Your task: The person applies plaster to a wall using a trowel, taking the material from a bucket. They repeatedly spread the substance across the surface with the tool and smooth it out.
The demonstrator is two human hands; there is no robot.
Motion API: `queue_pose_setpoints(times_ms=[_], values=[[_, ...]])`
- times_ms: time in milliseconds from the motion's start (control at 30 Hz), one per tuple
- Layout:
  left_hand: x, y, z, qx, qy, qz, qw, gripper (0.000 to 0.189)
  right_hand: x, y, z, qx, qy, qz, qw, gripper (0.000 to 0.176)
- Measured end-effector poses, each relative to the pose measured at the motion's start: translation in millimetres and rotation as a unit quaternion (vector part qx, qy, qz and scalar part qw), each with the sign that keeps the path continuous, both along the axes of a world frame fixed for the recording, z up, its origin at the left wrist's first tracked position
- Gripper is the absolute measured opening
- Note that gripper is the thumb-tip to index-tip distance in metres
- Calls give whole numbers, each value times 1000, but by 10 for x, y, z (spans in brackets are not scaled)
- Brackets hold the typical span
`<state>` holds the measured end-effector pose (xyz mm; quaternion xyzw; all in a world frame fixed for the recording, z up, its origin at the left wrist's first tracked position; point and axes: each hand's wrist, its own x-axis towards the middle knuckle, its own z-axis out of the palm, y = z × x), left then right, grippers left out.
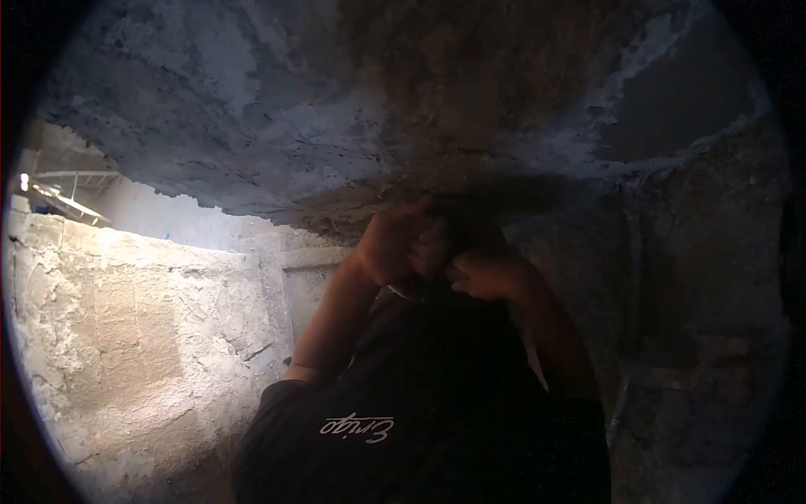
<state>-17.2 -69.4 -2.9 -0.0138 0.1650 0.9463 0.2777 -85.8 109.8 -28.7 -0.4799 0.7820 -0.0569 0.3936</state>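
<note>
My left hand (407, 245) is raised close in front of my chest, its fingers curled into a fist. Beside it, slightly lower, my right hand (489, 275) is also closed, its fingers bent toward the left one. Deep shade lies between the two hands, and I cannot tell what they hold. A thin pale curved edge (405, 293) shows just under my left hand. Below both hands is my dark T-shirt (420, 403), with white lettering that appears upside down. Both forearms are bare and bent inward.
A rough, dark plastered surface (277, 109) spreads across the top, close beyond my hands. To the left stands a brightly lit, crumbling wall (126, 336) with a ledge along its top. Shadowed masonry (697, 294) fills the right side.
</note>
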Motion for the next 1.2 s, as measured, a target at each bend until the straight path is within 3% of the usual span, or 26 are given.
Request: queue_pose_setpoints(times_ms=[67,133,200,333,400,433,500,533,600,633,667,733,767,833,900,967,1000,1033,1133,1200], values=[[-20,-15,-38,13,6,-10,1000,41,-140,51,61,2,-48,-16,999,33],[-28,-119,-89,13,-83,11,996,43,-236,224,24,1,-93,-31,995,36],[-4,-219,-135,-9,-78,41,996,43,-366,539,-75,-70,-151,-87,982,41],[51,-374,-235,-53,-66,106,991,45,-369,1125,-55,-196,-206,-100,953,45],[60,-422,-279,-49,-92,112,988,46,-263,1435,-149,-205,-319,-216,900,47],[60,-428,-295,-46,-118,120,985,46,-169,1553,-140,-206,-314,-223,900,47],[58,-414,-321,-50,-140,130,980,47,21,1780,-103,-281,-373,-365,805,50],[47,-421,-338,-43,-110,115,986,44,114,1873,-126,-287,-363,-375,803,50],[32,-390,-307,-37,-73,77,994,41,292,1992,-191,-443,-378,-397,709,52],[38,-366,-236,-42,-113,93,988,43,363,2020,-176,-498,-374,-401,672,52],[31,-335,-192,-49,-154,106,981,45,443,2014,-144,-479,-385,-449,649,53],[27,-281,-214,-101,-106,94,985,46,541,1920,-182,-476,-386,-506,607,54],[19,-275,-233,-144,-62,107,982,48,489,1840,-294,-410,-368,-504,665,50],[2,-289,-265,-144,-80,91,982,49,445,1646,-231,-352,-344,-510,705,46],[-19,-320,-289,-144,-101,83,981,50,470,1454,114,-398,-256,-582,661,40],[-65,-341,-324,-86,-82,35,992,51,459,1348,68,-457,-181,-571,657,40],[-105,-365,-400,-104,-6,7,995,51,458,1334,9,-503,-111,-548,659,39],[-98,-343,-365,-104,-2,0,995,51,469,1329,-153,-506,-105,-551,655,39],[-104,-280,-250,-121,-52,59,990,45,420,1299,-417,-473,-269,-617,569,56],[-112,-306,-244,-90,-56,27,994,37,360,1241,-570,-542,-254,-641,481,55]])
